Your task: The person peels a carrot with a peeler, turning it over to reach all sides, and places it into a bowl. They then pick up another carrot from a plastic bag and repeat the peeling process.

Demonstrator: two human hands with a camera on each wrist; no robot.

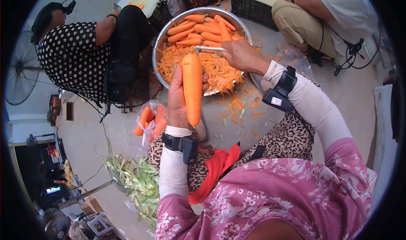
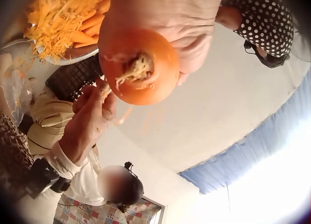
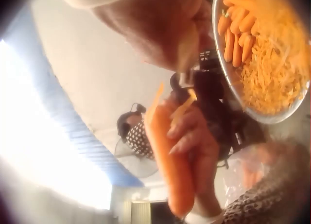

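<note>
Strong glare + blur, wrist vws

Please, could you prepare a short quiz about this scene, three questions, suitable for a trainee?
1. Which tool does the right hand hold?
2. True or false: the metal bowl contains both smaller carrots and peelings.
3. Fill in: the left hand grips one ____.

Key:
1. A peeler.
2. True.
3. Large carrot.
</note>
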